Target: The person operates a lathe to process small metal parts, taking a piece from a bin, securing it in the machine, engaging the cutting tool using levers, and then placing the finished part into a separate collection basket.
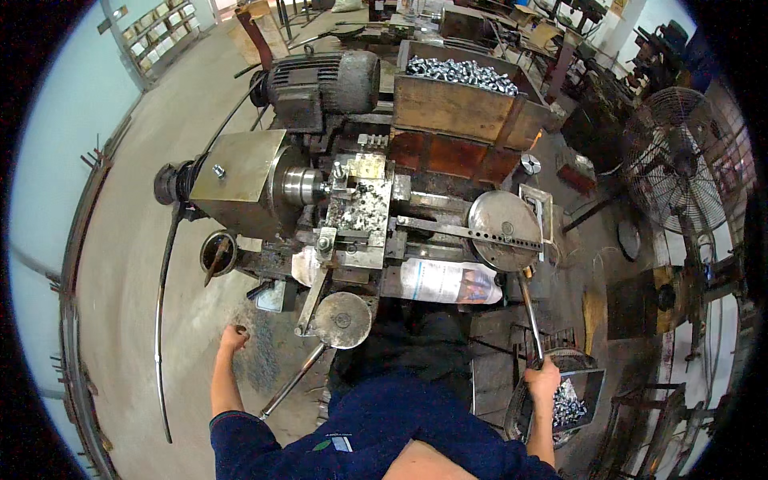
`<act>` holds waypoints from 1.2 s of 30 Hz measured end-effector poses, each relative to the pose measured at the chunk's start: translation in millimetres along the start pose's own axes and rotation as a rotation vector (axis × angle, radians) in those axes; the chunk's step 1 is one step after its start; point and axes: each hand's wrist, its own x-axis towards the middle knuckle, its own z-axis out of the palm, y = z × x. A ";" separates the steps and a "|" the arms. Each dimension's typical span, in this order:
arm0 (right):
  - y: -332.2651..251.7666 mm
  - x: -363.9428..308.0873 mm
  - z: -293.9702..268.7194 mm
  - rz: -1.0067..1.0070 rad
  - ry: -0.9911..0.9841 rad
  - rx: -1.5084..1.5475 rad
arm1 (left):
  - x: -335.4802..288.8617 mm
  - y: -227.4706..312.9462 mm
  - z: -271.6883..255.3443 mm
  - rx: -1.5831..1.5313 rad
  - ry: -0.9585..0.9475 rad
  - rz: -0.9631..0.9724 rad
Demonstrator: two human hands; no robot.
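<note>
A small lathe stands in front of me, its round metal spindle nose (299,186) pointing right toward the chip-covered tool slide (360,208). My right hand (544,382) is wrapped round the lower end of a steel lever (531,316), which hangs from a large round plate (504,228). My left hand (234,338) is away from the machine at the lower left, fingers curled together; whatever they may hold is too small to make out. Near it, a second lever (294,380) slants down from a smaller round plate (342,320), untouched.
Behind the lathe are a motor (324,84) and a wooden box (460,108) heaped with small shiny metal parts. Beside my right hand sits a tray (592,392) of similar parts. A large fan (676,152) stands at right. A long thin rod (158,352) reaches down at left.
</note>
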 end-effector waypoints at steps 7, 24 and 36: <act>-6.7 -3.8 -20.8 0.007 -0.001 -0.175 | 35.8 35.0 34.7 -0.127 0.057 0.117; 18.2 226.4 -56.0 0.334 0.077 -0.600 | 37.3 128.0 -15.1 0.407 0.179 0.411; 17.3 266.1 -39.8 0.258 0.144 -0.544 | 82.9 74.8 41.5 0.477 0.311 0.186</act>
